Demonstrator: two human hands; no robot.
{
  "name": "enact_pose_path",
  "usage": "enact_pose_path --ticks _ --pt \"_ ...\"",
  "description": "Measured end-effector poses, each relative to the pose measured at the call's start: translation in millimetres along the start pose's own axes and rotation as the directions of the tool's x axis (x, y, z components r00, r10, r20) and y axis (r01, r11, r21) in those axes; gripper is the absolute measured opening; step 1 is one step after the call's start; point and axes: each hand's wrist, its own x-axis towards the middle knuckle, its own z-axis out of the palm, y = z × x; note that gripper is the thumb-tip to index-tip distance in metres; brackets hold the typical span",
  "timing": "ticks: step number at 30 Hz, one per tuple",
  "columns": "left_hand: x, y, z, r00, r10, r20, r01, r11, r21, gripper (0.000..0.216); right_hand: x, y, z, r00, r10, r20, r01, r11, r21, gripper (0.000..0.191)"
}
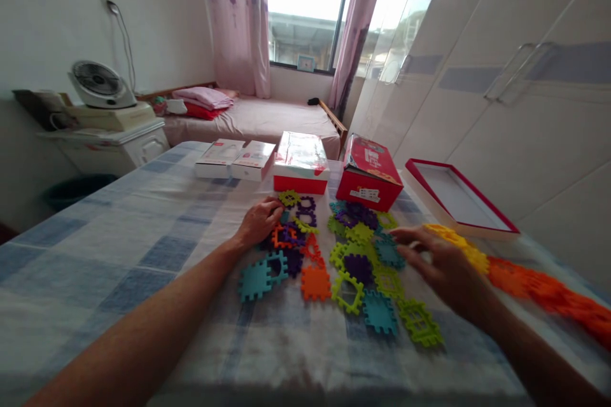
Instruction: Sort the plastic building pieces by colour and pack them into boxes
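Several flat, notched plastic puzzle tiles (344,261) in teal, orange, lime, purple and yellow lie scattered on a blue-and-white checked tablecloth (119,248). My left hand (260,221) rests on the left side of the pile, its fingers curled over orange and purple tiles. My right hand (442,264) lies on the right side with fingers stretched flat, touching a teal tile (389,253) and beside a yellow row of joined tiles (458,245). A chain of orange tiles (548,289) runs on to the right.
Behind the pile stand a red box (367,175), a red-and-white box (300,162) and two white boxes (236,159). A red-rimmed box lid (458,200) lies at right by white wardrobe doors. A fan (100,84) and a bed (258,117) are beyond.
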Motion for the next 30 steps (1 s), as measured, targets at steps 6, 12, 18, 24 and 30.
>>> enact_pose_path --ticks 6,12,18,24,30 --pt "-1 2 -1 1.0 0.013 -0.004 -0.013 1.0 -0.006 0.03 -9 -82 74 0.925 -0.247 0.29 0.312 0.928 -0.206 0.027" --pt "1 2 0 1.0 -0.002 -0.007 0.002 1.0 -0.012 0.031 -6 -84 93 0.908 -0.216 0.36 0.318 0.913 -0.255 0.015" --pt "0 2 1 1.0 -0.014 -0.007 0.014 0.999 -0.036 0.03 -1 -81 95 0.922 -0.183 0.34 0.268 0.937 -0.224 0.039" --pt "1 6 -2 0.996 -0.085 -0.035 0.082 0.993 -0.088 0.032 7 -75 94 0.895 -0.197 0.399 0.276 0.95 -0.149 0.04" --pt "3 3 -4 0.979 -0.186 -0.084 0.17 0.972 -0.16 0.032 6 -79 89 0.861 -0.238 0.449 0.281 0.959 -0.031 0.036"
